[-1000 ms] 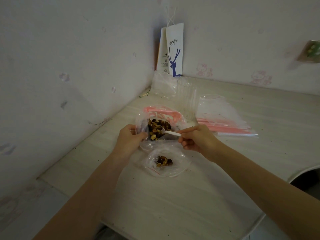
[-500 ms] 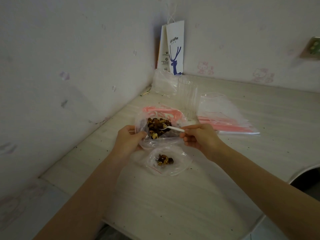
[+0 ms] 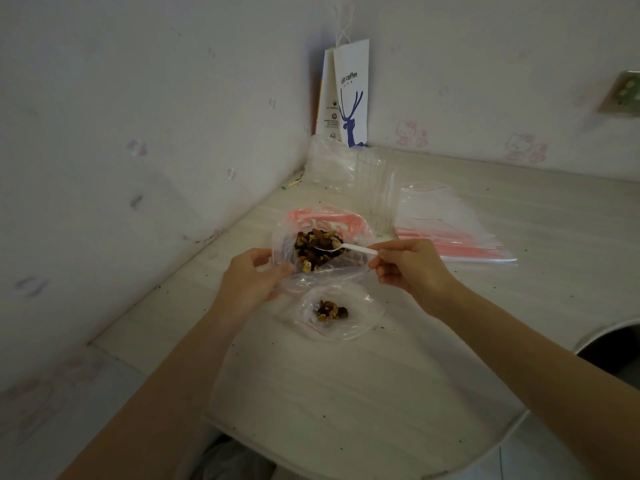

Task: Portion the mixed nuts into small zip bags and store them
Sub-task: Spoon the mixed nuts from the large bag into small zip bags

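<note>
Two hands were busy at the table [image 3: 346, 393]. The left hand [image 3: 249, 282] gripped the rim of a large plastic bag [image 3: 285, 237] of mixed nuts [image 3: 317, 251], while the right hand [image 3: 408, 268] pinched a white spoon [image 3: 349, 247], its bowl on the nuts. Just nearer the person lay a small zip bag [image 3: 360, 306], its mouth open, with a few nuts inside. More zip bags [image 3: 450, 230] lay stacked to the right.

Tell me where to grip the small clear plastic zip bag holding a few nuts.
Pinch the near right rim of the small clear plastic zip bag, coming from the person's side. Its mouth lies spread open and the mixed nuts sit mid-bag, so a rim pinch likely spills nothing. The big bag of nuts crowds the far side.
</note>
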